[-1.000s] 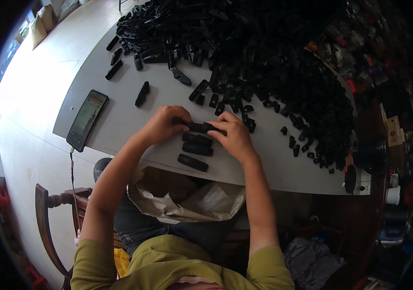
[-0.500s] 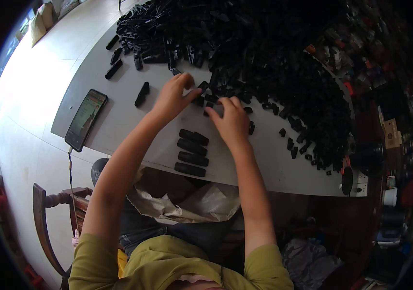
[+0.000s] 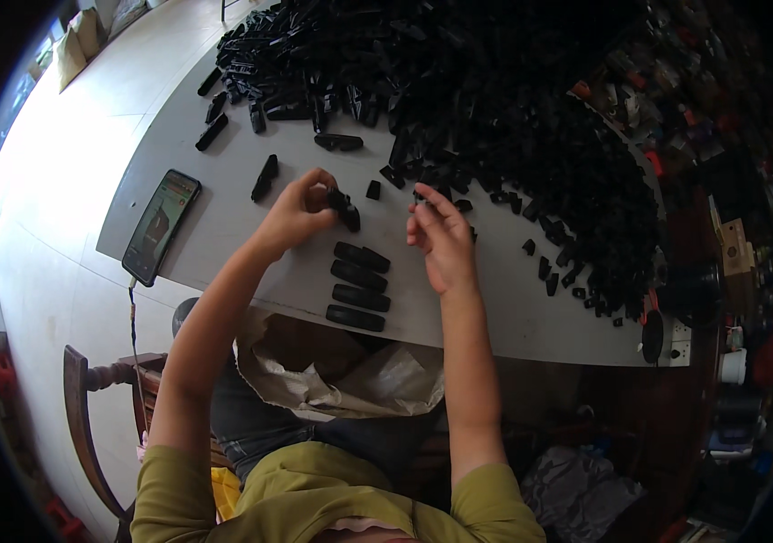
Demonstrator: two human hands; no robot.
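My left hand (image 3: 300, 215) is closed on a black plastic piece (image 3: 344, 210), held by thumb and fingers over the table. To its right, my right hand (image 3: 443, 237) has its thumb and forefinger drawn together at what looks like a small black piece (image 3: 419, 196), mostly hidden by the fingers. Below and between the hands, several long, rounded black pieces (image 3: 359, 297) lie in a neat column. A small black block (image 3: 374, 190) rests between the hands, and a longer black piece (image 3: 339, 142) lies farther off.
A large heap of black plastic parts (image 3: 459, 81) covers the far and right side of the grey table (image 3: 223, 217). A phone with a cable (image 3: 162, 226) lies at the left edge. An open sack (image 3: 341, 389) sits at my lap, and a wooden chair (image 3: 79, 407) stands left.
My left hand has come back toward me, bringing the black plastic piece over the column. My right hand has turned palm inward, slightly right and nearer. The small block between them now shows.
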